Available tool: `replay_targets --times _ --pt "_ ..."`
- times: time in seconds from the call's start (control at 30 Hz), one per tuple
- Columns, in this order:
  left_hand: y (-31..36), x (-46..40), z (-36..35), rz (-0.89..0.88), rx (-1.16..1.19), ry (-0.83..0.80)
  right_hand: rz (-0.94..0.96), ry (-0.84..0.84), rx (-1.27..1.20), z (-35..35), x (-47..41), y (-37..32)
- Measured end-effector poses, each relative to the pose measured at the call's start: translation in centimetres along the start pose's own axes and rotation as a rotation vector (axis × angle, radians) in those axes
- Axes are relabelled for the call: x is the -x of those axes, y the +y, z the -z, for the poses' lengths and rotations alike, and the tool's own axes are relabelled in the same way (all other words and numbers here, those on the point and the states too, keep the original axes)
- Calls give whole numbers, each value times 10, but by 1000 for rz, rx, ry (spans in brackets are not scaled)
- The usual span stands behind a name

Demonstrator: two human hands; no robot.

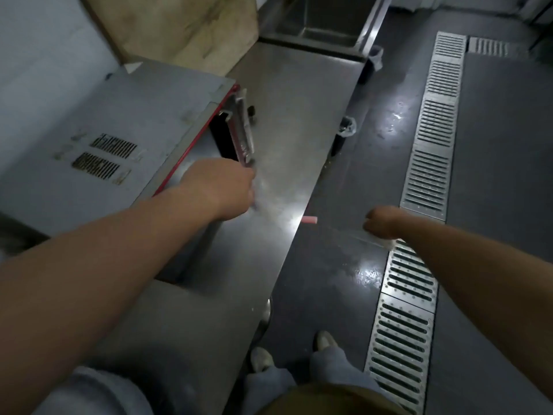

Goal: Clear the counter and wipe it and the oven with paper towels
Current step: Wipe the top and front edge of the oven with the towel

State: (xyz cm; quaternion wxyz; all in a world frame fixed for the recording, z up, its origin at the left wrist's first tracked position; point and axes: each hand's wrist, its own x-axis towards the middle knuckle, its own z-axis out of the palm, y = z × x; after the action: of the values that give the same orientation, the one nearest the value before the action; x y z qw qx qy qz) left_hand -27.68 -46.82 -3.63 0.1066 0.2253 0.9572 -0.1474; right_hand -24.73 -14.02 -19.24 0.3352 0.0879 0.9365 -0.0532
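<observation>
Left hand (pixel 223 188) reaches the grey red-trimmed oven (pixel 119 139) door handle—fingers hidden, grasp indeterminate; right hand (pixel 381 221) fist clutches crumpled white paper towel (pixel 386 241)—ready for wiping.

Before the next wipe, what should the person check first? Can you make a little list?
1. Left hand at the oven door: ok, though its grip is hidden, so cannot tell what it holds.
2. Right hand has a paper towel: ok, something white is bunched in it.
3. Oven door shut: not ok, it stands ajar.
4. Steel counter cleared: ok on the part in view.
5. Pink thing by the counter edge: cannot tell what it is.
</observation>
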Motion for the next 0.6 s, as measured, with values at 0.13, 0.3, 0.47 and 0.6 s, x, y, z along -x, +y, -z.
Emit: replay_targets --times 0.13,0.3,0.47,0.6 --pt "39 -40 7 -4 109 -114 92 21 39 35 5 12" --pt "85 -70 4 -60 94 -277 81 4 -16 62 13 47" --pt "134 -95 18 -94 71 -332 13 -40 -49 70 11 81" --pt "168 -114 33 -159 65 -349 -60 -101 -131 77 15 91"
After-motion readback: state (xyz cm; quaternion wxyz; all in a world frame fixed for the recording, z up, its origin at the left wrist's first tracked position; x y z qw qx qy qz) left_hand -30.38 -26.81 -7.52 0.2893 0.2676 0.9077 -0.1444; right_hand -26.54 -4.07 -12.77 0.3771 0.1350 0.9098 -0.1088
